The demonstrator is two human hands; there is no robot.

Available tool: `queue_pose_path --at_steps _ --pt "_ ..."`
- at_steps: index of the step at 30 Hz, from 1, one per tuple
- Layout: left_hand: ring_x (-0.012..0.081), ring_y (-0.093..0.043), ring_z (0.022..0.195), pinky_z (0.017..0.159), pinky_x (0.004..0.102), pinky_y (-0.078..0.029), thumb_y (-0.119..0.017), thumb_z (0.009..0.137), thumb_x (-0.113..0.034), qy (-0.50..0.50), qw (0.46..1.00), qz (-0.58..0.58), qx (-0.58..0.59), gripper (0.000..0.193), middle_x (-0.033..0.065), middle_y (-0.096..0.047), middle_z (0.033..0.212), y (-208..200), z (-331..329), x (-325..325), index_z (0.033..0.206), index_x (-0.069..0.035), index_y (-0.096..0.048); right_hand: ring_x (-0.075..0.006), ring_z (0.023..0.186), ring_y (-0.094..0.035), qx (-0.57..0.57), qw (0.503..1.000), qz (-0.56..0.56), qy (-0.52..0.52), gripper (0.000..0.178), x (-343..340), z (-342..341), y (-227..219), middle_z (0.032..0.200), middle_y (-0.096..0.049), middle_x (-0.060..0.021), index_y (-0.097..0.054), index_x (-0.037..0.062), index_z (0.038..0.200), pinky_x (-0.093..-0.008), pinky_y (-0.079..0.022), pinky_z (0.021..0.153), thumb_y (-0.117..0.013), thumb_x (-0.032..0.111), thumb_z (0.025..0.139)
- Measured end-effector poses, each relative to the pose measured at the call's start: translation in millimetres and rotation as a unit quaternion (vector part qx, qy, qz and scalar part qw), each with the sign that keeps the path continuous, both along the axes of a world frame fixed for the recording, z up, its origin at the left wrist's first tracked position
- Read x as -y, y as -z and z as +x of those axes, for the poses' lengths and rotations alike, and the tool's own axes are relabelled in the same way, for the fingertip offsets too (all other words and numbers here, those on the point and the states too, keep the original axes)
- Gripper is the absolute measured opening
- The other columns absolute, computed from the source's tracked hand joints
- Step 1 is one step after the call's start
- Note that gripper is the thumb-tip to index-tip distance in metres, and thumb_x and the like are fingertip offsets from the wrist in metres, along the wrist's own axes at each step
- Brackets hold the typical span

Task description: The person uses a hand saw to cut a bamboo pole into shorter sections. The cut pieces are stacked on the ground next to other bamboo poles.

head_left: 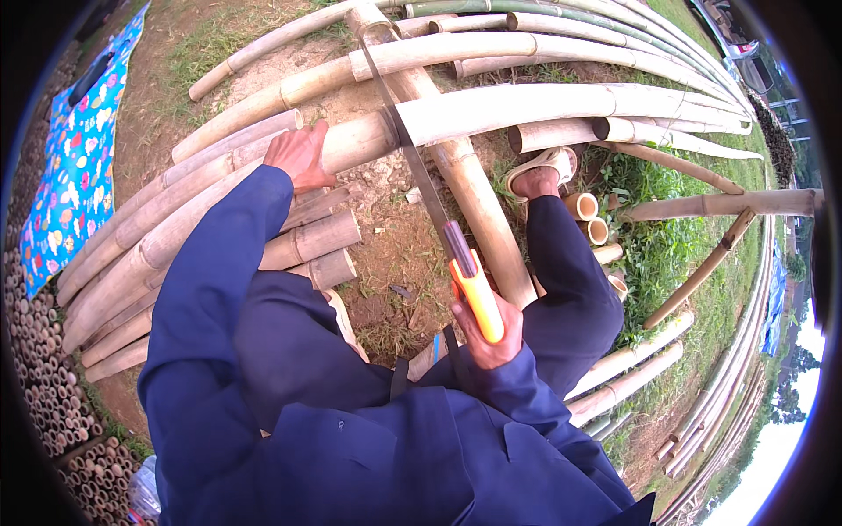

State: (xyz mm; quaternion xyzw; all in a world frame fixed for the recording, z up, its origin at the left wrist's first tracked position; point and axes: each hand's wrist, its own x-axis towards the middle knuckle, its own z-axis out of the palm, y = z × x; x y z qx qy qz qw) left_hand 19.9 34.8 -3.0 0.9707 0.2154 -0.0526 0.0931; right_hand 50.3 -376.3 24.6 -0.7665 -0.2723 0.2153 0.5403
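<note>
My right hand [488, 331] is closed round the handle of the saw [427, 188], its blade across the bamboo pole [509, 110]; my left hand [301, 158] spreads over that pole, how far wrapped I cannot tell. Long, level strokes should serve, fingers away from the teeth. A bamboo crosspiece [474, 184] lies beneath, over patchy soil [390, 241], with other poles [491, 47] alongside

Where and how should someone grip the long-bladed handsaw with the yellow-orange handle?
Probably by its yellow-orange handle, from the near side, as the right hand does: that end lies closest, while the long, thin metal blade reaches away across the thick, pale bamboo pole.
</note>
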Motion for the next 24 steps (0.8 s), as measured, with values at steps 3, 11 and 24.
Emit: queue_pose_path --at_steps 3,11,24 --pt "0.0470 -0.072 0.095 0.087 0.0527 -0.059 -0.087 0.066 -0.035 0.005 1.000 0.010 0.008 0.069 0.0285 -0.071 0.104 9.9 -8.9 9.9 0.116 0.003 -0.056 -0.0255 0.076 -0.078 0.099 0.995 -0.016 -0.013 0.029 50.6 -29.3 -35.6 0.086 -0.077 -0.0150 -0.073 -0.0046 0.118 -0.0350 -0.058 0.072 -0.077 0.005 0.091" --pt "0.0481 -0.070 0.094 0.086 0.0535 -0.056 -0.085 0.065 -0.029 0.005 1.000 -0.010 0.009 0.068 0.0286 -0.070 0.101 6.4 1.3 6.2 0.118 0.002 -0.056 -0.0123 0.061 -0.052 -0.013 1.000 -0.005 -0.010 0.015 -33.9 19.9 6.2 0.067 -0.059 -0.0078 -0.068 -0.0036 0.097 -0.0339 -0.046 0.059 -0.077 0.009 0.095" --pt "0.0455 -0.072 0.097 0.088 0.0523 -0.059 -0.087 0.068 -0.037 0.012 0.999 -0.016 -0.025 0.072 0.0289 -0.071 0.104 8.0 7.6 2.0 0.118 0.002 -0.054 -0.0183 0.059 -0.052 -0.014 1.000 0.026 -0.009 0.017 -51.0 21.8 15.4 0.070 -0.061 -0.0129 -0.067 -0.0038 0.101 -0.0358 -0.047 0.059 -0.077 0.009 0.095"
